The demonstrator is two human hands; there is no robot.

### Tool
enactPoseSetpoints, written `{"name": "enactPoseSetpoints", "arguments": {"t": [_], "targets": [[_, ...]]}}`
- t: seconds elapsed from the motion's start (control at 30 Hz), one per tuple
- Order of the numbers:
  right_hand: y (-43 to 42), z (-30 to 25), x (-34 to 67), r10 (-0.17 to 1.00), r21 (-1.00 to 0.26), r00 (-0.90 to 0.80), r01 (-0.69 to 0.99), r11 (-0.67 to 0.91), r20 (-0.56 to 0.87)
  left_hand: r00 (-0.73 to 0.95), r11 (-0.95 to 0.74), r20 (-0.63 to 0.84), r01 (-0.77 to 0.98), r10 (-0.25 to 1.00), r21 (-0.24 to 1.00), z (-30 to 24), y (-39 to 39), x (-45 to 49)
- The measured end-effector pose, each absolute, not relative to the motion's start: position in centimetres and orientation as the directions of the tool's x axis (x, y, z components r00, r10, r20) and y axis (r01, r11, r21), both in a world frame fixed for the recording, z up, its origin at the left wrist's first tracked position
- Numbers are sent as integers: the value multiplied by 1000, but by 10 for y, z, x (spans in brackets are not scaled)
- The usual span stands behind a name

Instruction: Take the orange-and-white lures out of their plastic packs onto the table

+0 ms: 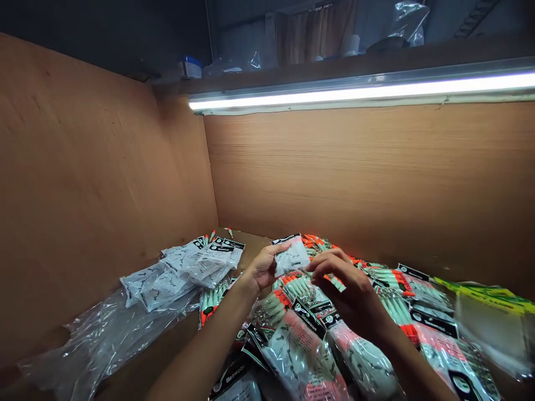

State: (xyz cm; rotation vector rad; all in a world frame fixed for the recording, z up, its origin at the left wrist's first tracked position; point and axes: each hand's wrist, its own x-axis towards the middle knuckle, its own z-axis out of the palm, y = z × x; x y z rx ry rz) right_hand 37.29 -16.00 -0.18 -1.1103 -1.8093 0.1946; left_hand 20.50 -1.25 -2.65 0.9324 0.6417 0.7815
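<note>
through the head view i have the small white packet in front of the back panel, left of that panel's middle. the left hand pinches its left side. the right hand is beside it, loosely curled, nothing visible in its grasp; i cannot tell whether a fingertip touches the packet. the packet's black header points toward the back panel, its long axis running from there toward me, slightly slanted. a brown tabletop shows at the panel's left foot, near more white packets. printed packs crowd the space nearer me than the panel; yellow-topped bags lie before its right part. a lit tube runs along its upper edge, and above it hangs a curtain in a dim room.
</note>
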Motion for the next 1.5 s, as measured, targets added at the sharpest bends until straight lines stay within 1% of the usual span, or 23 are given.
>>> {"name": "enactPoseSetpoints", "arguments": {"t": [0.07,0.13,0.23,0.37,0.47,0.53,0.57,0.6,0.67,0.73,0.77,0.8,0.83,0.9,0.97,1.0,1.07,1.13,1.2,1.3,1.4,1.43,1.5], "targets": [[-161,2,371,782,-568,-160,602,561,603,586,376,-134,-314,799,872,-24,-11,203],[-159,4,368,804,-539,-152,669,513,575,575,313,-72,-331,815,890,-22,-12,200],[-150,5,360,780,-370,-234,777,508,580,551,244,-32,-315,834,917,-24,-13,200],[-139,6,347,677,-108,-392,814,571,623,536,265,-56,-319,842,910,-27,-11,200],[-136,2,344,608,3,-519,762,648,601,515,353,-129,-364,847,862,-28,-3,196],[-137,-4,347,593,31,-587,725,688,551,488,386,-166,-394,857,834,-31,5,192],[-137,-7,349,597,18,-596,716,698,537,454,367,-158,-419,877,831,-34,9,190],[-136,-9,353,618,-29,-572,721,693,539,403,317,-128,-447,906,836,-37,14,188],[-132,-10,360,696,-217,-408,750,624,591,295,167,-29,-456,955,874,-43,23,184],[-120,-6,367,771,-456,-137,738,498,621,246,-18,106,-336,963,942,-46,27,182],[-111,-2,370,793,-552,-18,708,440,609,255,-117,179,-240,950,964,-47,27,182],[-99,2,372,811,-624,58,672,400,582,284,-214,245,-135,927,967,-47,25,183],[-86,6,374,838,-679,78,629,379,540,325,-303,299,-38,897,952,-46,23,184],[-59,14,378,910,-774,5,527,350,415,398,-437,364,109,842,893,-44,15,187],[-38,23,385,953,-851,-51,437,290,298,412,-512,411,172,813,841,-43,10,190],[-31,27,390,959,-872,-30,410,267,280,387,-531,438,175,811,829,-43,9,191],[-23,34,403,928,-871,128,410,271,349,287,-523,470,147,835,839,-42,14,189],[-20,37,418,798,-825,338,467,319,499,176,-476,454,107,873,873,-40,23,183],[-16,35,431,677,-777,446,549,310,585,113,-441,431,85,895,893,-36,34,174],[-3,29,444,600,-757,505,588,286,620,105,-449,439,98,892,888,-30,42,165],[8,30,447,545,-760,538,532,373,643,145,-464,445,152,884,873,-27,38,163],[10,32,444,546,-770,545,494,403,636,162,-471,447,172,880,865,-27,33,164],[8,32,432,620,-824,542,346,449,566,199,-506,471,198,859,840,-27,24,171]]}}
